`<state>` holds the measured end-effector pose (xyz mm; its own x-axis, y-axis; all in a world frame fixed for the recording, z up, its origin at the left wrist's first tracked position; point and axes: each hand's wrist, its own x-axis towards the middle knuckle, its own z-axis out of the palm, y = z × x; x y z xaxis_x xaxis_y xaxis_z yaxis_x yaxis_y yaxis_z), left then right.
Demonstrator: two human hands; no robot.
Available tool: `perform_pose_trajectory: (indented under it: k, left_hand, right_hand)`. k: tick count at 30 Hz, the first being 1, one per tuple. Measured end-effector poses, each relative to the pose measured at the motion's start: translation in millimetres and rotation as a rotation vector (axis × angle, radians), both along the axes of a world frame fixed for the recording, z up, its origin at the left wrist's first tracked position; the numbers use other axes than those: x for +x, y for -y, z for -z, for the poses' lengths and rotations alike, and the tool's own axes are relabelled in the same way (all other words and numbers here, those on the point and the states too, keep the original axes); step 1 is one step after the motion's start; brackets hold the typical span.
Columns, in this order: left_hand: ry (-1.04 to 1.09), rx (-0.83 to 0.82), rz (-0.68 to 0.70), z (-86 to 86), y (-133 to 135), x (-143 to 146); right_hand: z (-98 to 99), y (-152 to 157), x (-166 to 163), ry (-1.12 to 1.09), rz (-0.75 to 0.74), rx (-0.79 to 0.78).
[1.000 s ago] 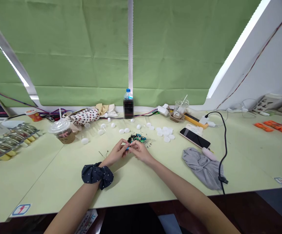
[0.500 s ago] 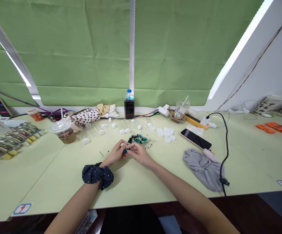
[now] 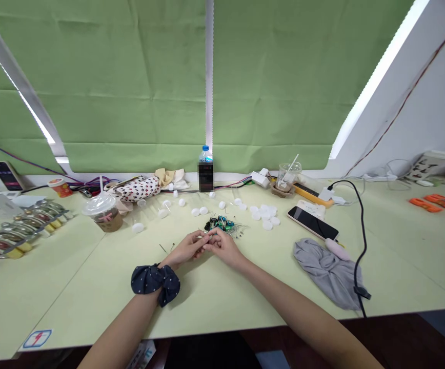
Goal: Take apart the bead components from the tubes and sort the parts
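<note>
hands [image 3: 187,248] closer together beside component pile [image 3: 220,223], white caps [image 3: 264,214] farther back

Head view looks forward, down across table [image 3: 395,256] toward green blinds [image 3: 130,77].

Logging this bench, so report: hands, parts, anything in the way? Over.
Left hand and right hand: meeting, any grip hidden. Parts pile: just beyond them. White caps: scattered about, apart from both hands.
</note>
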<state>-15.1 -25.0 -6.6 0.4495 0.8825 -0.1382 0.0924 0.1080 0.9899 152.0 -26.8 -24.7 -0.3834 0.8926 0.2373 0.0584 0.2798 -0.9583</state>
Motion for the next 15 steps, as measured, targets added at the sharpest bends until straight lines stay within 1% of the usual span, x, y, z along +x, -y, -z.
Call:
perform_pose_trajectory:
  k: [3, 5, 8, 10, 11, 15]
  left_hand:
    - [0.14, -0.041, -0.036, -0.9, -1, 1]
    - [0.234, -0.024, -0.07, -2.7, -2, 3]
    - [0.293, 0.005, -0.102, -4.2, -2, 5]
    - [0.277, 0.026, -0.134, -2.2, -1, 7]
    - [0.258, 0.039, -0.155, -0.3, 0, 8]
    - [0.152, 0.086, -0.24, 8.3, 4, 13]
  right_hand:
    - [-11.0, -13, 9, 0.086, 0.022, 0.05]
    - [-20.2, -35, 17, 0.12, 0.082, 0.085]
    - [-33.4, -90, 29, 0.223, 0.252, 0.185]
    - [-42.0, -135, 35, 0.358, 0.428, 0.264]
    - [-46.1, -158, 37, 0.375, 0.481, 0.28]
    - [-57.3, -236, 37, 0.386, 0.613, 0.305]
